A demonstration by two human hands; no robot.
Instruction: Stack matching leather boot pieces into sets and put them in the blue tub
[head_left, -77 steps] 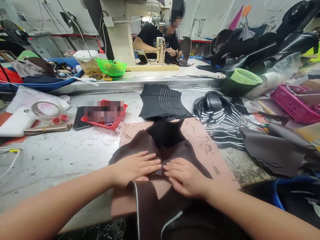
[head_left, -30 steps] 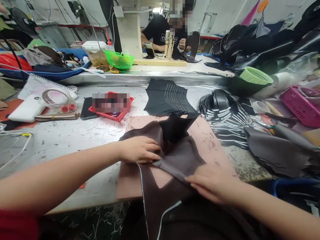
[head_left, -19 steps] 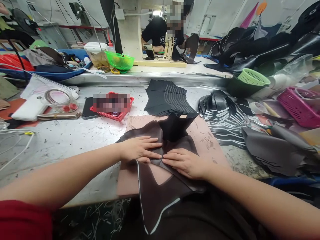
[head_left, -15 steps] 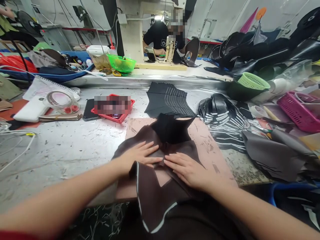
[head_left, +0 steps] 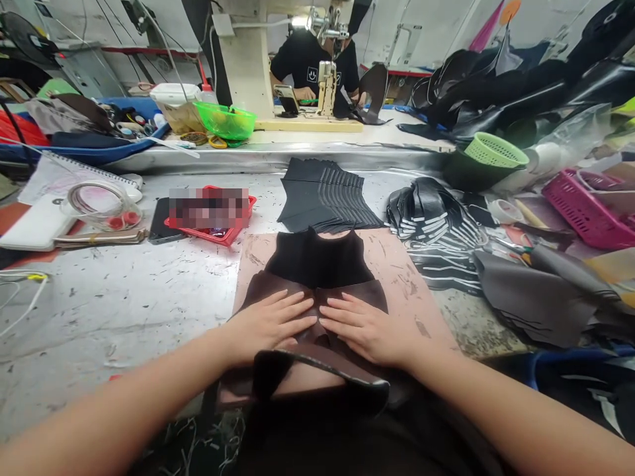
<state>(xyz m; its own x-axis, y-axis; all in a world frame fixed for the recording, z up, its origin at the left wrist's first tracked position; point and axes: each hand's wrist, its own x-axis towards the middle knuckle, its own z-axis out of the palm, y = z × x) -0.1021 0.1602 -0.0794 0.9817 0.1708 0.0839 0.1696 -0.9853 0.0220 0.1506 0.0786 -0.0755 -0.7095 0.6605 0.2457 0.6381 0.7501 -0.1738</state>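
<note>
My left hand point(head_left: 275, 320) lies flat with fingers stretched on a dark brown leather piece point(head_left: 258, 284). Opposite it, my right hand point(head_left: 364, 324) presses flat on the same work, its fingertips close to the left ones beside a seam in the middle. A black panel point(head_left: 322, 258) joins the brown leather on the far side. Towards my body, a brown flap with a pale edge point(head_left: 342, 373) curls up over the board's near edge. Under everything sits a pinkish board point(head_left: 421, 297). The palms hide part of the leather.
Beyond the board lies a fanned stack of black pieces point(head_left: 322, 195). To its right are black strips with white edges point(head_left: 436, 225) and brown leather pieces point(head_left: 536, 297). A red basket point(head_left: 231, 235) stands left of the stack. A person sits behind the sewing machine point(head_left: 248, 66).
The black panel has flattened and straightened on the board. The near brown flap, hanging down before, now curls upward. Both hands stay flat on the leather, and the view has shifted slightly.
</note>
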